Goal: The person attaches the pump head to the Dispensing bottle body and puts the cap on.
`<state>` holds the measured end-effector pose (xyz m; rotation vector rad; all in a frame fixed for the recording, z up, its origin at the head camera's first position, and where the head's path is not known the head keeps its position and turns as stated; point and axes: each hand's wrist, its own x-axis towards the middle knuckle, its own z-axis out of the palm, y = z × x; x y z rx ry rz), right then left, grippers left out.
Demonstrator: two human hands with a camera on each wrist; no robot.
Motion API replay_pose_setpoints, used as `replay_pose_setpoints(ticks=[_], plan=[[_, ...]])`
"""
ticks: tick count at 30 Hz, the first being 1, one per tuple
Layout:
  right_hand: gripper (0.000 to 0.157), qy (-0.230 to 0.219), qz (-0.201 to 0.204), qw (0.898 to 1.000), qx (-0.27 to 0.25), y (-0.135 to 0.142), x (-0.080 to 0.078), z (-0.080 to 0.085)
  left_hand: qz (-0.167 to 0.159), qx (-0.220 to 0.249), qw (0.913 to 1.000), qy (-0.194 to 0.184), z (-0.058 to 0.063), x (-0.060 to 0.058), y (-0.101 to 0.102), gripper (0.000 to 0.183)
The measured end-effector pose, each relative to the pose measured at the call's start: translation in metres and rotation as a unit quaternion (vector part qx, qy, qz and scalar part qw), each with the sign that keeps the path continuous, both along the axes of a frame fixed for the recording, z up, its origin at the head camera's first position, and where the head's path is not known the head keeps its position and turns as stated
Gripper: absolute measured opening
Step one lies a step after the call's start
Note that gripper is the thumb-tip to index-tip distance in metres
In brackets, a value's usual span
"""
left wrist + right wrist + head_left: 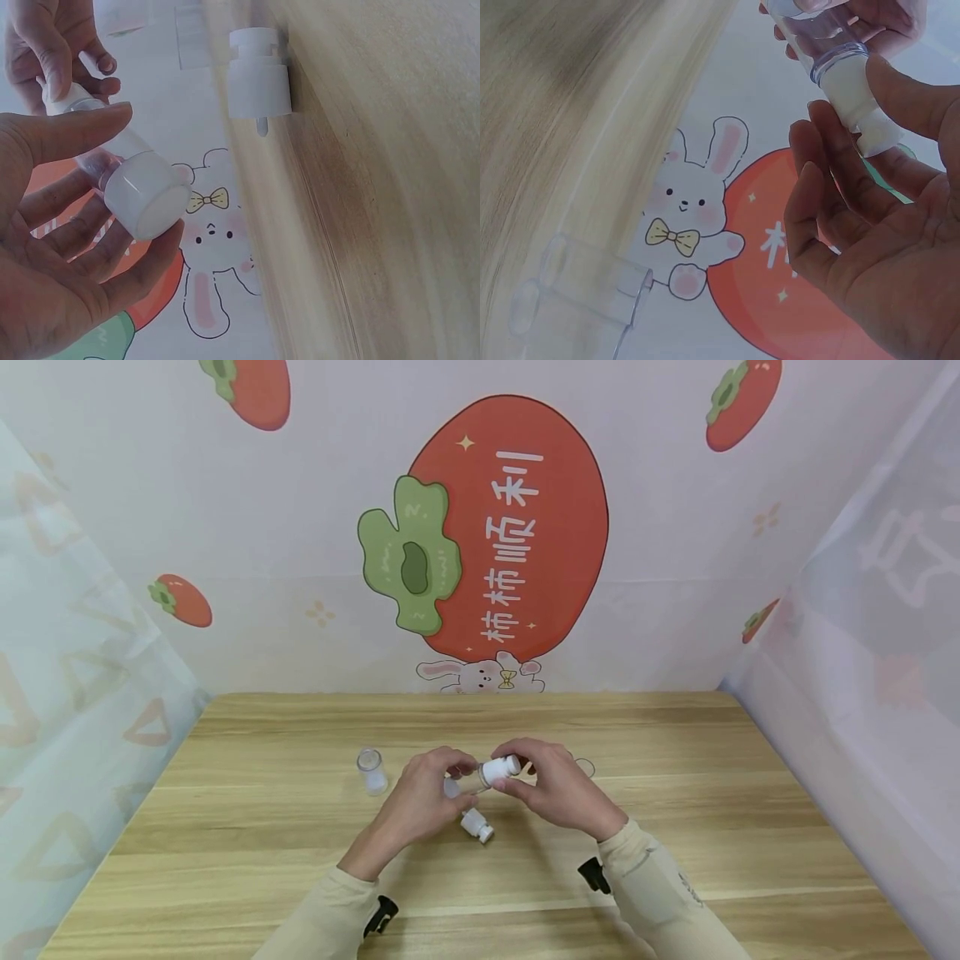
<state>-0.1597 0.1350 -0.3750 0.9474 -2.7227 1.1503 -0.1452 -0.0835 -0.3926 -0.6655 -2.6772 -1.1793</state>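
Observation:
My left hand (429, 791) grips a small clear bottle (471, 782) that is tilted, its white base (147, 196) facing the left wrist camera. At the bottle's other end, my right hand (557, 787) pinches a white pump head (853, 90) between thumb and fingers. The pump head sits against the bottle neck; whether its thread is engaged I cannot tell. Below the hands a second white pump head (477, 825) lies on its side on the table, its short nozzle (262, 126) showing in the left wrist view.
Left of my hands another clear bottle (372, 772) with a whitish bottom is on the wooden table (262, 860). Beyond my right hand lies a transparent cap (592, 279), partly hidden in the head view. A printed cloth (315, 527) hangs behind the table.

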Motion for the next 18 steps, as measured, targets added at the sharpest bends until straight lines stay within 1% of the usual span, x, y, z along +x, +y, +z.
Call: replay_pose_setpoints(ticks=[3, 8, 9, 12, 16, 18], plan=[[0.023, 0.005, 0.002, 1.0, 0.003, 0.0, 0.0, 0.0, -0.001, -0.002, 1.0, 0.002, 0.0, 0.0, 0.0, 0.032], [0.037, 0.0, -0.003, 1.0, 0.008, 0.005, 0.001, -0.001, 0.006, -0.006, 1.0, 0.002, 0.0, 0.001, -0.001, 0.032], [0.04, -0.001, -0.008, 1.0, 0.012, 0.007, 0.001, -0.001, 0.009, -0.005, 0.9999, 0.0, 0.0, 0.001, -0.001, 0.032], [0.042, 0.005, -0.022, 1.0, 0.022, 0.014, 0.0, -0.002, 0.015, -0.002, 0.9999, -0.007, -0.001, 0.001, -0.003, 0.031], [0.042, 0.019, -0.052, 0.997, 0.047, 0.025, -0.003, -0.003, 0.015, -0.003, 0.9999, 0.002, -0.005, 0.001, -0.005, 0.031], [0.041, 0.029, -0.074, 0.995, 0.066, 0.031, -0.004, -0.003, 0.014, -0.003, 0.9999, 0.006, -0.006, 0.001, -0.007, 0.032]])
